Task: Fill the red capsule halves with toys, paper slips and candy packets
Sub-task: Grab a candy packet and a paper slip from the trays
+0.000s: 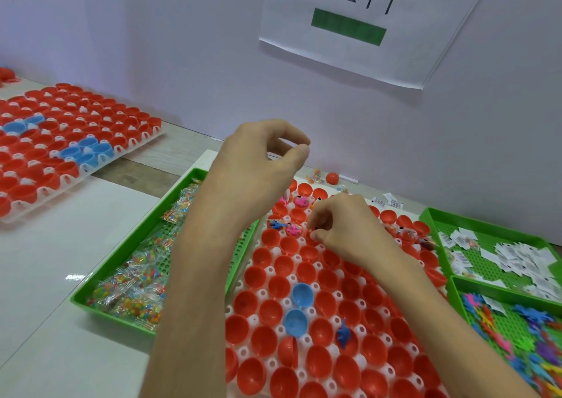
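A white holder tray [275,315] in front of me carries several open red capsule halves [264,340]; most are bare. Far-row halves hold pink toys [301,201] and a blue toy [277,224], and another blue toy [344,333] stands in a nearer half. My right hand [343,230] hovers low over the far rows, its fingertips pinching a small paper slip with a dark mark. My left hand [261,160] is raised above the tray's far left corner, fingers curled, thumb meeting forefinger, with nothing visible in it.
A green tray of candy packets [137,276] lies left of the holder. To the right are green trays of paper slips [517,254] and toys [517,330]. Two blue halves [301,295] sit among the red. Another capsule tray [60,142] lies far left; a wall stands behind.
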{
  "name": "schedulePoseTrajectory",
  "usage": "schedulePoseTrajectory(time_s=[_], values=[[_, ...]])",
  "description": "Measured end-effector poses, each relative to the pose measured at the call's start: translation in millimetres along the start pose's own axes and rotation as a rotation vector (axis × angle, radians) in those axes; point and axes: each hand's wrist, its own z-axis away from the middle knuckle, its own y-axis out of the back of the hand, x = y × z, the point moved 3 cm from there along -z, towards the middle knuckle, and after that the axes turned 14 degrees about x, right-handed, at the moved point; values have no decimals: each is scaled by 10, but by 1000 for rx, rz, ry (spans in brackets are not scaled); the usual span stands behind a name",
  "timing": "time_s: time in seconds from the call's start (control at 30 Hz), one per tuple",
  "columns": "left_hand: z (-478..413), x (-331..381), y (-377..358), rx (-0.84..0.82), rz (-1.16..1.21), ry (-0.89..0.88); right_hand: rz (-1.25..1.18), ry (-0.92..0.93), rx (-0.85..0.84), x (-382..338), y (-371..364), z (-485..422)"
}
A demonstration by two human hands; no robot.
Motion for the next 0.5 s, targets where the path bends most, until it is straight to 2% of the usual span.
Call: schedulePoseTrajectory(time_s=[0.17,0.33,0.4,0.5], values=[[8,21,19,12,10,0,17,50,33,30,57,73],[18,43,42,12,28,4,-94,54,182,35,395,316],[20,48,51,19,39,2,-126,79,126,73,528,544],[29,70,44,15,43,-8,-102,93,-80,119,583,899]])
